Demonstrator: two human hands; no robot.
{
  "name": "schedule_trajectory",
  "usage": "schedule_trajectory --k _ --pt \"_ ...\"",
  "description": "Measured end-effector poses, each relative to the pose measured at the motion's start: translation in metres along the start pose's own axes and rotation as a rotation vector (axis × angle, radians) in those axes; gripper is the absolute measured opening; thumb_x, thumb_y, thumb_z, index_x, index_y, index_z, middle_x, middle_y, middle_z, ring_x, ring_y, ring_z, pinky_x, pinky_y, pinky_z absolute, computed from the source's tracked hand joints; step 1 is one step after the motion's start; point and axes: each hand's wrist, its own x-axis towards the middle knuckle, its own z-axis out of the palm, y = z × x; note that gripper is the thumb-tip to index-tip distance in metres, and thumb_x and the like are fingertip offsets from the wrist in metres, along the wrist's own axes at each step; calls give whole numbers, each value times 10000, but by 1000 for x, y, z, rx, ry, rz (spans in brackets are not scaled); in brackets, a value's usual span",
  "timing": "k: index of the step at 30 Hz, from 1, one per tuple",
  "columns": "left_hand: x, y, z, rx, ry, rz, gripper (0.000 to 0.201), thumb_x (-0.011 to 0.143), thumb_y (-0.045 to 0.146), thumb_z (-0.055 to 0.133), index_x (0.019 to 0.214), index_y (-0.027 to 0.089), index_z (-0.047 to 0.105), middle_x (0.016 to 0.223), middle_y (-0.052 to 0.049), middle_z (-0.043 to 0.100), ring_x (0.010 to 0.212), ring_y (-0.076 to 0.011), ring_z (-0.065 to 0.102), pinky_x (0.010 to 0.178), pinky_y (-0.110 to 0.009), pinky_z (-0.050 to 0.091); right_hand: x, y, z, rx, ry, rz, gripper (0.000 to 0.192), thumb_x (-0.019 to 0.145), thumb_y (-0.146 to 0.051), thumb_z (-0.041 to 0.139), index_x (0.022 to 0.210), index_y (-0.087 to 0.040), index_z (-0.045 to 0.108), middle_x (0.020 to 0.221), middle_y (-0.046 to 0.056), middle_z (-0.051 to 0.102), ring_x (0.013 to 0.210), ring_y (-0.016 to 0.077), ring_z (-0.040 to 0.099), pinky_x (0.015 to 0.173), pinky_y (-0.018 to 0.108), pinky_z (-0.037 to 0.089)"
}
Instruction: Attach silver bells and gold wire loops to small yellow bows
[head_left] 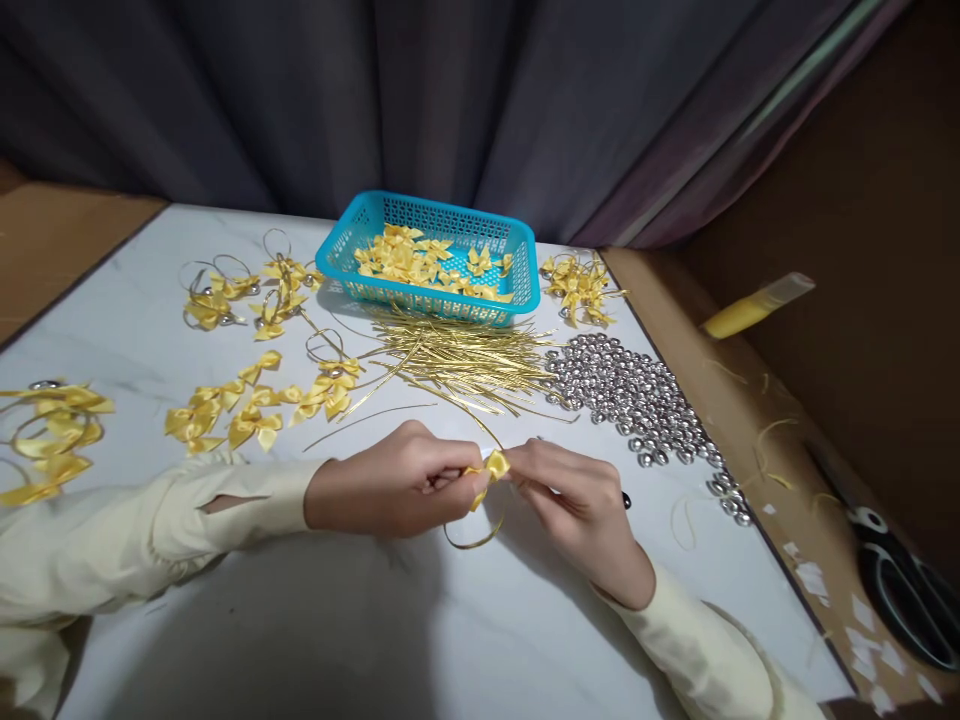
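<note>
I see the left hand (390,490) and right hand (577,500) with fingers pinched shut on 1 small yellow satin ribbon bow (491,468), above the white surface (337,620); thin gold wire loop (472,540) dangling; I judge it light, soft, slippery; grip the centre knot

The left hand (394,485) and right hand (577,500) meet low over a white table (337,620), fingertips pinching a small yellow bow (491,468) with a gold cord (472,540) curving below it. Behind them lies a heap of gold cords (465,360), and beside that a spread of silver bells (637,395). A blue basket (435,300) at the far edge holds more bows. Finished bows (247,410) lie scattered to the left. Black scissors (900,590) rest off the table on the right.
</note>
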Motion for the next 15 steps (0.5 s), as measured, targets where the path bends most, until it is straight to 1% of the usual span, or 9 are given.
schedule_trajectory --k 2,5,7,8,10,11,13,15 --pt "0 0 1 32 6 35 226 816 135 382 598 179 341 495 83 213 439 -62 197 435 -179 195 0 0 0 -14 -8 0 248 837 -26 443 854 -162 649 768 52 677 684 132 585 621 246 458" --pt "-1 0 2 77 35 43 216 800 117 370 600 180 323 499 85 202 441 -60 192 435 -173 193 2 -3 -4 -70 -24 101 190 846 -77 491 941 -175 623 847 50 673 669 128 570 613 251 456" --pt "-1 -1 2 104 49 26 218 791 107 369 595 179 308 495 86 204 440 -57 198 439 -168 194 4 -6 -9 -104 22 163 215 852 -87 483 1011 -180 594 924 59 651 713 135 563 628 263 452" --pt "-1 -2 2 117 52 23 222 787 102 372 592 179 300 492 86 202 439 -55 198 440 -168 195 4 -8 -11 -109 58 165 228 853 -83 475 1029 -179 584 953 66 637 763 145 561 656 275 451" --pt "-1 -2 3 139 61 40 230 782 95 379 590 179 285 493 87 192 440 -55 185 440 -172 190 6 -12 -15 -94 91 111 220 839 -78 491 1018 -170 580 964 75 614 873 172 545 733 309 440" --pt "-1 -3 3 148 65 56 232 780 91 382 592 179 280 497 87 184 443 -57 179 440 -175 186 7 -14 -16 -82 80 74 202 824 -84 520 999 -162 581 956 77 606 904 183 534 765 327 430" --pt "-1 -3 3 162 71 82 230 777 86 387 597 180 279 507 86 174 448 -59 172 441 -182 180 8 -18 -16 -63 12 14 185 786 -97 579 964 -144 579 945 83 591 913 195 522 796 349 416" --pt "-2 -4 2 174 62 87 230 778 84 388 600 181 279 514 83 171 452 -61 172 445 -186 180 9 -20 -16 -55 -54 -10 172 774 -84 574 939 -129 575 939 89 577 898 195 511 792 355 410"
